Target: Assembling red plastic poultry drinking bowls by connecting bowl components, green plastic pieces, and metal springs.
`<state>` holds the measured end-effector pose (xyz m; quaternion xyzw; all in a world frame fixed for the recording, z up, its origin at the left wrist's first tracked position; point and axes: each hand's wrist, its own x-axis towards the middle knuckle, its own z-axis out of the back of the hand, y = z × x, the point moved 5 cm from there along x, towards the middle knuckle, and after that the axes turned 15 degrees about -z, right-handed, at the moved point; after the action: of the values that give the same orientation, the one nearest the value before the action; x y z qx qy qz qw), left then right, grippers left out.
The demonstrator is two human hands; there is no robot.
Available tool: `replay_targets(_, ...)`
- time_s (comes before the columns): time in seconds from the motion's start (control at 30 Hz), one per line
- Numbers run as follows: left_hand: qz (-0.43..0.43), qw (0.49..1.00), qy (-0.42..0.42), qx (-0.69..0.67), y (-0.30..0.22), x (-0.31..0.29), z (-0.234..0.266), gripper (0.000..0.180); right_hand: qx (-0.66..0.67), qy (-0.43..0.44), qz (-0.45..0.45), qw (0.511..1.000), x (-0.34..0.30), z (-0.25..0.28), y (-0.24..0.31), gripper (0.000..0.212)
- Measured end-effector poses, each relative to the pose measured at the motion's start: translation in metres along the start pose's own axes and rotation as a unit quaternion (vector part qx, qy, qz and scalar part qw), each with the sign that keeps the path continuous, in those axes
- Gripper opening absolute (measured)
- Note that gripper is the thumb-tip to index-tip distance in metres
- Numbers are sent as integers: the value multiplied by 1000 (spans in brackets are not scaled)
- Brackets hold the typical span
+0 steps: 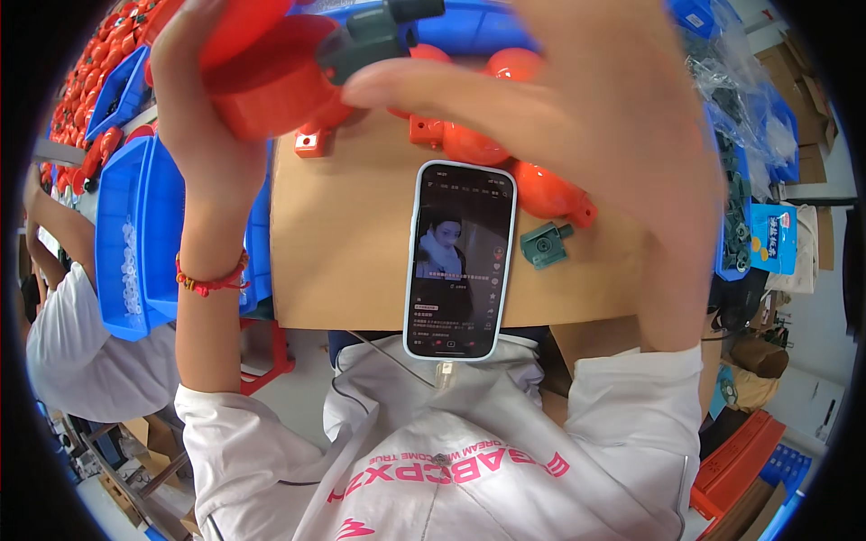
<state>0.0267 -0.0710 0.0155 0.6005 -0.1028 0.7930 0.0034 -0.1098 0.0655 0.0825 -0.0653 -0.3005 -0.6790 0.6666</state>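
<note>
At the upper left, my left hand (194, 99) is closed around a hollow red plastic shell (271, 86) with a round rim. A dark green plastic fitting (365, 45) sits against the shell's right side. My right hand (595, 108), smeared by motion, reaches across from the right. Its thumb is stretched out to the fitting's lower edge, while its other fingers run out past the top of the picture. Below, a second dark green fitting (547, 245) lies on the brown work surface (325, 243), beside several red round shells (552, 191) with square lugs.
A phone (460, 261) in a pale case, its screen lit, lies at the surface's near edge, with a cable at its lower end. Blue bins (162, 225) stand left, one holding small white parts. More bins with green parts (735, 212) stand right. Another person's white sleeve (68, 352) shows far left.
</note>
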Motion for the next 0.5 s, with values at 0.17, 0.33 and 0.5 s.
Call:
replay_targets(0.17, 283, 887, -16, -365, -2, 4, -24, 47, -78, 105, -65, 989, -62, 20, -23, 32)
replay_targets(0.33, 249, 898, 101, -348, -30, -2, -52, 58, -153, 164, -164, 961, -137, -11, -49, 37)
replay_targets(0.5, 220, 900, 166, -338, -41, -8, -68, 75, -96, 128, -232, 960, -156, -23, -55, 37)
